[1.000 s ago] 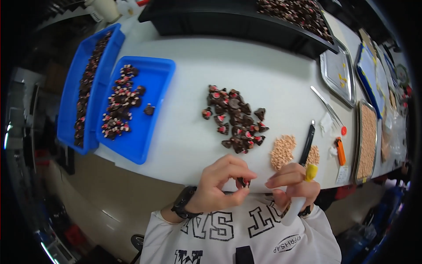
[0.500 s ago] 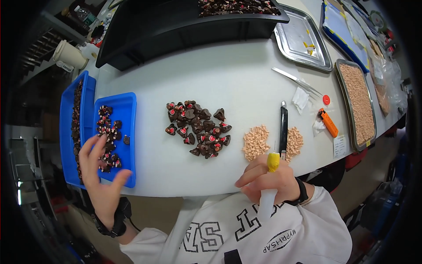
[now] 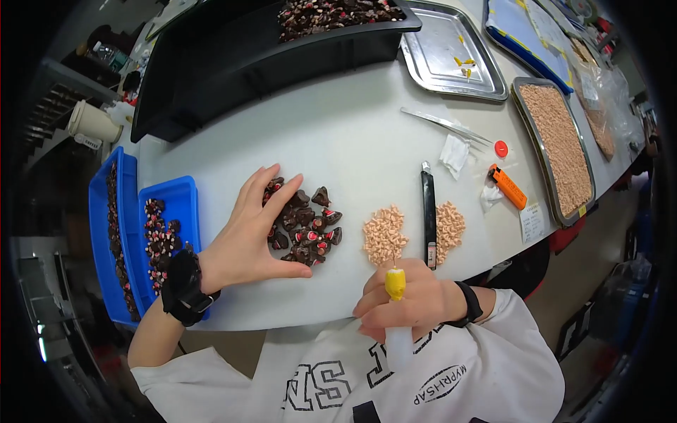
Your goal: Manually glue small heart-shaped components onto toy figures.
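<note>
Head view only. Left hand [image 3: 247,236] lies flat on the white table [image 3: 352,134], fingers spread and apart, clamped on nothing. Its fingertips and thumb cup the left edge of the pile of dark parts [image 3: 305,224]; the pile sits just right of the palm, touching the fingers. Parts are small, dark with red and white bits; can't make out what they are. Some are hidden under the fingers. Black wrist strap [image 3: 185,287] on that arm.

Right hand [image 3: 412,303] is closed around a white pen-like tool [image 3: 396,310] with a yellow tip, held upright at the table's near edge. The lower end of the tool runs down against the white shirt [image 3: 451,374] and is hard to separate from it. A thin point above the yellow tip is barely visible.

Just above that grip: two heaps of small peach pellets [image 3: 384,234], with a black bar-shaped tool [image 3: 428,215] lying between them. Right of it, an orange lighter-like item [image 3: 509,187], small and unclear.

Left of the left hand: two blue trays [image 3: 185,201] holding more dark parts, the outer one partly cut by the dark rim. Far side: black bin [image 3: 233,70], a steel tray [image 3: 451,53], and a pellet tray [image 3: 564,148] distorted near the edge.
</note>
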`<state>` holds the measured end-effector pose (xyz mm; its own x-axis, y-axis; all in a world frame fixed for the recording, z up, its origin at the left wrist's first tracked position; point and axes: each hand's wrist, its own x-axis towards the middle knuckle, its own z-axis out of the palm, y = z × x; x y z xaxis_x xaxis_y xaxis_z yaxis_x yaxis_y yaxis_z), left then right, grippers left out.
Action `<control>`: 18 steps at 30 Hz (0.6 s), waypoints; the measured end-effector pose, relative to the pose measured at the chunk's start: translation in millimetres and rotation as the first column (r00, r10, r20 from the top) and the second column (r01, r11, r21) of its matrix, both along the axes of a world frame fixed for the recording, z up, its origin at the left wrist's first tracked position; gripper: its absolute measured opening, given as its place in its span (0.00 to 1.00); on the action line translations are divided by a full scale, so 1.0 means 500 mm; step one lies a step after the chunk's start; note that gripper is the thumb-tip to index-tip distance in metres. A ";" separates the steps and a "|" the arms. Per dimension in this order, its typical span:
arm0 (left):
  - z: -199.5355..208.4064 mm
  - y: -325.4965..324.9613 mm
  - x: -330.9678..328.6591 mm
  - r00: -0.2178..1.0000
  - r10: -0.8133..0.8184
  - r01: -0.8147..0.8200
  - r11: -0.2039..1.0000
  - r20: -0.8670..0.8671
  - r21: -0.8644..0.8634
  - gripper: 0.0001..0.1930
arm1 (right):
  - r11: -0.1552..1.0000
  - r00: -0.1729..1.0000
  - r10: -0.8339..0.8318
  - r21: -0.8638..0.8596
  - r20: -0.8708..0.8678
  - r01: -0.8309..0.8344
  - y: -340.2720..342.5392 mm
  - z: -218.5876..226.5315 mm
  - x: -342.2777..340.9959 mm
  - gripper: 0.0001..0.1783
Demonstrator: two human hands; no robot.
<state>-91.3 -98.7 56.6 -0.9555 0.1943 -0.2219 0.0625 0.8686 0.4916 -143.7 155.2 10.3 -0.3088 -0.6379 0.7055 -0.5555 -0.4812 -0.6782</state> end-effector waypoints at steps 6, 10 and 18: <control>0.003 0.018 0.016 0.999 0.023 -0.021 0.996 -0.028 0.082 0.50 | 0.998 0.999 -0.048 -0.050 -0.006 0.048 -0.005 -0.006 0.007 0.09; 0.004 0.031 0.044 0.996 0.083 -0.081 0.991 -0.014 0.110 0.45 | 0.999 0.997 0.020 0.036 -0.070 -0.018 0.004 -0.006 -0.005 0.14; 0.009 0.019 0.087 0.990 0.128 -0.142 0.936 0.062 0.322 0.48 | 1.000 0.999 -0.002 -0.014 -0.055 0.002 0.006 -0.003 -0.003 0.14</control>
